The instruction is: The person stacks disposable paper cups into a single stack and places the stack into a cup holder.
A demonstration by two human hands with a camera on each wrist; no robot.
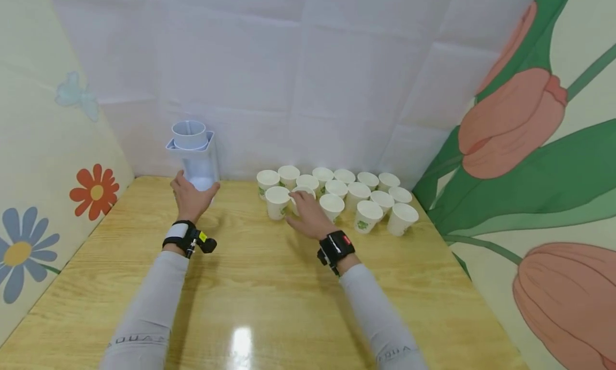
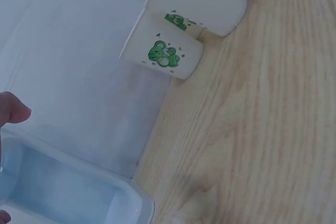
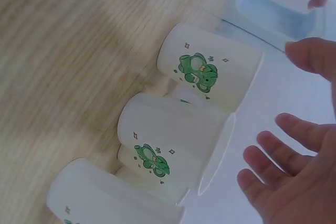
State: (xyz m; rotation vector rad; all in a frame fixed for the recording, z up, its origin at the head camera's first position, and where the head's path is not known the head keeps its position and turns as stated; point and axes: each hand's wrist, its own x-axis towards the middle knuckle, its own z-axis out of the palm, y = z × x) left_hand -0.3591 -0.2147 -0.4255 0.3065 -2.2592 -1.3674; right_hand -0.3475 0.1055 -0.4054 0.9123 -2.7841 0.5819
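At the back left of the table stands a pale blue-white holder (image 1: 209,164) with an open front and a round tube (image 1: 190,140) set in its top. My left hand (image 1: 190,200) is in front of the holder's lower part, thumb and fingers spread, with nothing between them; whether it touches is unclear. Over the left part of a group of white paper cups, my right hand (image 1: 310,216) reaches with fingers apart and holds nothing. The cup (image 1: 277,204) nearest its fingertips stands upright. In the right wrist view, a cup (image 3: 210,69) shows a green bear print.
Several more upright cups (image 1: 368,216) stand close together along the back right of the wooden table (image 1: 269,295). A white cloth wall (image 1: 337,81) rises behind them. Flower-printed panels (image 1: 520,209) border the table's sides.
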